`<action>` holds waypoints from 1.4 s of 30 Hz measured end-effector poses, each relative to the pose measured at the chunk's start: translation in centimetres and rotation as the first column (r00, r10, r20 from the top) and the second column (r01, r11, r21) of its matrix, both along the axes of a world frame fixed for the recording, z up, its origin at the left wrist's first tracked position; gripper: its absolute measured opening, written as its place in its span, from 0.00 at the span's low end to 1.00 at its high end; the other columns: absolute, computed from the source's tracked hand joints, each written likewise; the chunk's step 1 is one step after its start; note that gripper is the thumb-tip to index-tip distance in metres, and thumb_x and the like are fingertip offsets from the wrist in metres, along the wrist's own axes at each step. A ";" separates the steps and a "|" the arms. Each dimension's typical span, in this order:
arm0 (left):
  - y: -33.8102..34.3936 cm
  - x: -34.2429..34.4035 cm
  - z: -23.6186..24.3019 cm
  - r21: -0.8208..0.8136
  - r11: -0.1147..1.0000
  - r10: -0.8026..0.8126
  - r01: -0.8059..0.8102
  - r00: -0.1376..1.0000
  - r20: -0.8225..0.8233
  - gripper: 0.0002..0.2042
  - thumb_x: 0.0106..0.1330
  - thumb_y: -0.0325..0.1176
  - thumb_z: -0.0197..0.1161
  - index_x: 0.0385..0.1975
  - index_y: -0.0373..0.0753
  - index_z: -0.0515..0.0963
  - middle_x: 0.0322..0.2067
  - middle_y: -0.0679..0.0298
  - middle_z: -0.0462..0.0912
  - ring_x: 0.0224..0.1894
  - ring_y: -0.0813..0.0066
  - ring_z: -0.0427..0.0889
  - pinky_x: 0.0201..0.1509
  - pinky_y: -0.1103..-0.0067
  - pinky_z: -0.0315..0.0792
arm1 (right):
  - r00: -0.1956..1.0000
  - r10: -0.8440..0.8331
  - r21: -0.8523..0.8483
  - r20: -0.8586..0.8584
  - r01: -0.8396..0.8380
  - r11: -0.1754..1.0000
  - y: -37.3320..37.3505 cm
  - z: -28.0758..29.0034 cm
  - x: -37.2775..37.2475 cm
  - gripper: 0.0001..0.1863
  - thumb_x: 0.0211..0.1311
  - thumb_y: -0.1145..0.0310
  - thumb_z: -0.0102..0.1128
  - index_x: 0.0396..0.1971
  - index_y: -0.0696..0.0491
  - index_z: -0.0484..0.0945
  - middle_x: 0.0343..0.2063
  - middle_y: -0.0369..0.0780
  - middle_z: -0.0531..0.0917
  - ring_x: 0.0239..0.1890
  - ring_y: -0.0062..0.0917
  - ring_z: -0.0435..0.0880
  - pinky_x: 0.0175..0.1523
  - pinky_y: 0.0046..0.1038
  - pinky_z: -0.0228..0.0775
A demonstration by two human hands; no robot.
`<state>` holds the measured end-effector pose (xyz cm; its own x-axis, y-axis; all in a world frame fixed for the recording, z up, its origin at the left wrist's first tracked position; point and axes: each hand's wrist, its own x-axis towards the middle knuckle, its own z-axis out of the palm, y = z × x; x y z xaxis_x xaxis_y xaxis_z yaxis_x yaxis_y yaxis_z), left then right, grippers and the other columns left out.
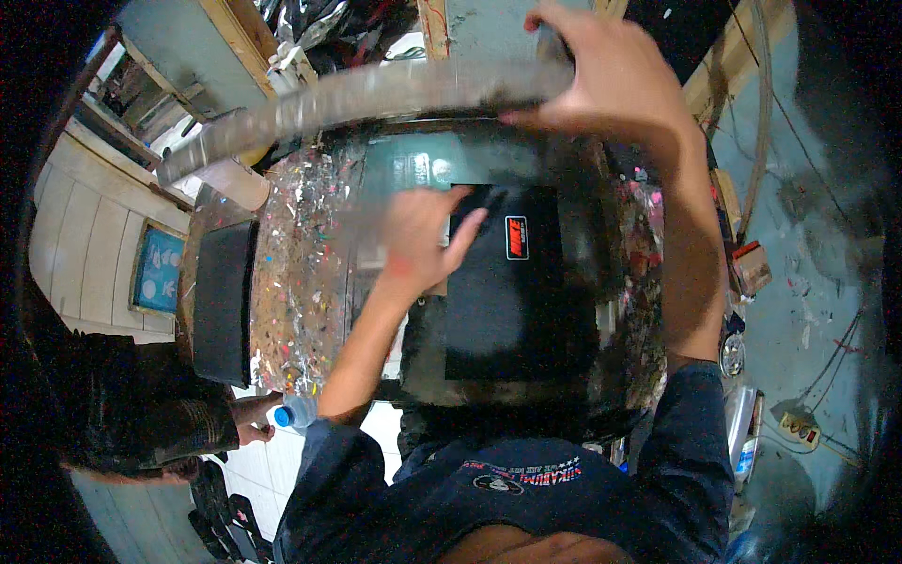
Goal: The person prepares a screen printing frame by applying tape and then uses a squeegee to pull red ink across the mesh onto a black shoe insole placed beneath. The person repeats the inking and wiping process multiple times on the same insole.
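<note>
My right hand (615,70) is at the far side of the table, its fingers closed round one end of a long grey worn frame (376,99). The frame is raised, seen edge-on and blurred by motion. Below it a piece of black cloth (517,310) lies flat on a dark board, bearing a small printed red-and-white emblem (516,238). My left hand (423,235) hovers by the cloth's upper left corner with thumb stretched away from the fingers. Its outer fingers are smeared, and nothing shows in its grasp.
Dried paint spatters the table (301,263). A black flat panel (224,301) lies at its left end, near a blue-capped bottle (291,414). Another person's hand (252,418) is close by. At right are a red-edged block (751,268) and a power strip (800,430).
</note>
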<state>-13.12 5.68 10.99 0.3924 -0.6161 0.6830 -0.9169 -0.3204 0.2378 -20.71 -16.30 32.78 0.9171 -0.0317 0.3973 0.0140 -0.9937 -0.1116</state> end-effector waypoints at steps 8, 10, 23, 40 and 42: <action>-5.0 4.2 -13.8 0.259 0.960 0.148 -0.110 0.980 -0.134 0.27 0.73 0.47 0.57 0.63 0.34 0.72 0.66 0.53 0.71 0.72 0.61 0.65 0.74 0.57 0.54 | 0.989 0.077 -0.123 0.126 -0.062 0.990 -3.7 4.1 4.6 0.49 0.31 0.34 0.77 0.43 0.65 0.80 0.41 0.57 0.84 0.46 0.50 0.84 0.51 0.42 0.76; -3.5 4.3 -12.5 0.246 0.965 0.142 -0.087 0.966 -0.216 0.23 0.73 0.46 0.58 0.58 0.35 0.77 0.58 0.52 0.78 0.65 0.58 0.73 0.69 0.60 0.62 | 0.992 0.058 -0.148 0.109 -0.042 0.988 -4.0 4.4 5.5 0.50 0.31 0.33 0.77 0.44 0.65 0.80 0.42 0.58 0.84 0.48 0.49 0.84 0.53 0.41 0.75; 37.2 11.9 -5.0 -0.119 0.263 0.871 -0.957 0.289 -0.396 0.28 0.71 0.51 0.59 0.58 0.30 0.71 0.43 0.38 0.82 0.48 0.39 0.79 0.59 0.59 0.70 | 0.982 0.116 -0.082 0.147 -0.105 0.991 -14.1 2.7 11.5 0.49 0.47 0.52 0.80 0.67 0.57 0.67 0.60 0.48 0.77 0.62 0.35 0.76 0.67 0.34 0.65; 33.2 1.1 -9.9 -0.068 0.340 0.927 -0.938 0.346 -0.147 0.15 0.62 0.32 0.67 0.46 0.36 0.79 0.46 0.53 0.79 0.52 0.53 0.76 0.57 0.65 0.71 | 0.997 0.067 -0.156 0.046 -0.059 0.986 -15.9 4.8 12.6 0.44 0.54 0.56 0.77 0.67 0.61 0.66 0.60 0.48 0.75 0.63 0.36 0.73 0.69 0.35 0.61; 34.2 -0.3 -10.6 -0.034 0.260 0.957 -0.965 0.262 -0.123 0.14 0.60 0.30 0.66 0.45 0.34 0.79 0.45 0.53 0.79 0.51 0.52 0.76 0.56 0.65 0.72 | 0.996 0.083 -0.136 0.044 -0.077 0.988 -16.4 5.0 12.3 0.45 0.53 0.57 0.77 0.67 0.60 0.66 0.62 0.49 0.74 0.65 0.37 0.72 0.70 0.36 0.59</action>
